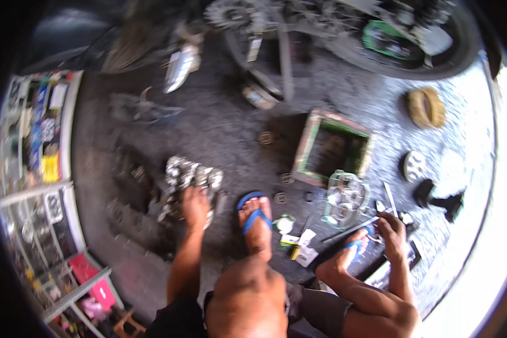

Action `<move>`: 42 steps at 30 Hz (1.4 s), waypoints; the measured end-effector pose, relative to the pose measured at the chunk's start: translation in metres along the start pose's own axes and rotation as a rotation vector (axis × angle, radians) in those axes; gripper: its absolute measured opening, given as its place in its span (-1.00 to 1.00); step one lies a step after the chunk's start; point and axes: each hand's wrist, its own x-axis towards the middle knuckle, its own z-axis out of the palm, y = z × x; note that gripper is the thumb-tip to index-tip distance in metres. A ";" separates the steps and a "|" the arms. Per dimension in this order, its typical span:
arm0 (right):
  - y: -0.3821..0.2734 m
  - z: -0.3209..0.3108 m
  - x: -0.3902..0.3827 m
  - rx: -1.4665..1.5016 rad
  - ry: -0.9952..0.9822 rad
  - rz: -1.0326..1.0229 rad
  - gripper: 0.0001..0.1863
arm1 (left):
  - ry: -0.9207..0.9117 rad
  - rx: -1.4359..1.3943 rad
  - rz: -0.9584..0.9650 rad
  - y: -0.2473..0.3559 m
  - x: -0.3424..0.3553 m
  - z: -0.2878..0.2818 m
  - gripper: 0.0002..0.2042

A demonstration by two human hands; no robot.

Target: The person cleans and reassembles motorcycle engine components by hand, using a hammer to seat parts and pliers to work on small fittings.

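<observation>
Left of centre, our left hand (195, 207) touches silver metalwork (180, 172); lower right, our right hand (394, 232) meets a rod (352, 228); finger grips unclear; open floor (236, 143) borders the crate's (305, 143) edge.

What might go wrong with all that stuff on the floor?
The left blue sandal leaves the toes bare, so something dropped there could hurt them. The small ring lies loose beside that sandal and might get kicked away. The bare left hand is on the silvery metal part; any sharp edge might scratch it.
</observation>
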 end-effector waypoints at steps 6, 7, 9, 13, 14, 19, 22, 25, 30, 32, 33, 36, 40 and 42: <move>0.011 0.000 0.001 0.119 -0.027 0.010 -0.62 | 0.217 -0.330 0.045 0.111 0.008 -0.033 -0.91; 0.012 0.000 0.001 0.140 -0.017 0.018 -0.61 | 0.171 -0.381 0.145 0.141 0.011 -0.029 -0.89; 0.014 0.001 0.003 0.151 -0.017 0.011 -0.61 | 0.120 -0.488 0.426 0.204 0.017 -0.014 -0.81; 0.017 -0.005 -0.001 0.148 -0.020 0.003 -0.61 | 0.086 -0.584 0.940 0.295 0.039 0.024 -0.72; 0.017 -0.008 -0.002 0.145 -0.020 -0.008 -0.61 | 0.087 -0.580 0.990 0.306 0.040 0.029 -0.71; 0.020 -0.017 -0.014 0.258 0.014 0.043 -0.65 | 0.040 -0.506 1.075 0.318 0.036 0.044 -0.71; 0.023 -0.016 -0.016 0.294 0.008 0.070 -0.65 | 0.001 -0.503 0.999 0.317 0.029 0.047 -0.66; 0.027 -0.014 -0.014 0.288 -0.013 0.072 -0.63 | -0.084 -0.589 0.848 0.322 0.025 0.048 -0.57; 0.030 -0.016 -0.010 0.276 -0.028 0.068 -0.61 | -0.267 -0.556 0.731 0.329 0.034 0.047 -0.38; 0.029 -0.015 -0.010 0.291 -0.034 0.055 -0.62 | -0.273 -0.475 0.783 0.328 0.040 0.049 -0.39; 0.028 -0.015 -0.010 0.280 -0.028 0.061 -0.62 | -0.282 -0.491 0.786 0.327 0.041 0.051 -0.39; 0.026 -0.012 -0.010 0.239 -0.027 0.067 -0.62 | -0.290 -0.528 0.781 0.324 0.042 0.054 -0.43; 0.023 -0.011 -0.011 0.260 -0.028 0.037 -0.64 | -0.313 -0.585 0.721 0.325 0.039 0.053 -0.45; 0.024 -0.011 -0.009 0.274 -0.043 0.000 -0.67 | -0.303 -0.607 0.712 0.326 0.039 0.052 -0.45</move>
